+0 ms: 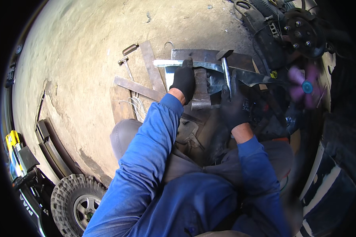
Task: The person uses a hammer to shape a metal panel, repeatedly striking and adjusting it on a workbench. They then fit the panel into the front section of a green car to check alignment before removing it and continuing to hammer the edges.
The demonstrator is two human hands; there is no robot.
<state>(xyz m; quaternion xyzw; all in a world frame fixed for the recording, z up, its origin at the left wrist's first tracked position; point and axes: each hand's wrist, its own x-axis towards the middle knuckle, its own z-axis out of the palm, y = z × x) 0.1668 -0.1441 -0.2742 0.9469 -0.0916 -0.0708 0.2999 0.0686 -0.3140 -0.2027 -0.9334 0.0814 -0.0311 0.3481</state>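
Note:
My left hand [182,81], in a black glove, is closed over a long curved sheet-metal strip [205,65] with a pale edge, its thumb on top. My right hand [236,107], also gloved, is wrapped round the handle of a hammer [226,71]. The hammer's head is up at the strip's far side; whether it touches the metal I cannot tell. Beneath the strip, between my hands, stands a rusty steel block [201,89]. A wide flat steel plate [237,59] lies just beyond the strip.
Left of my hands lie a ball-peen hammer [125,65], flat steel bars [151,65] and coiled wire [137,106]. Locking pliers [190,134] rest between my legs. A purple-bladed fan [305,86] and a wheel hub [302,33] are at right; a knobbly tyre [63,197] is lower left.

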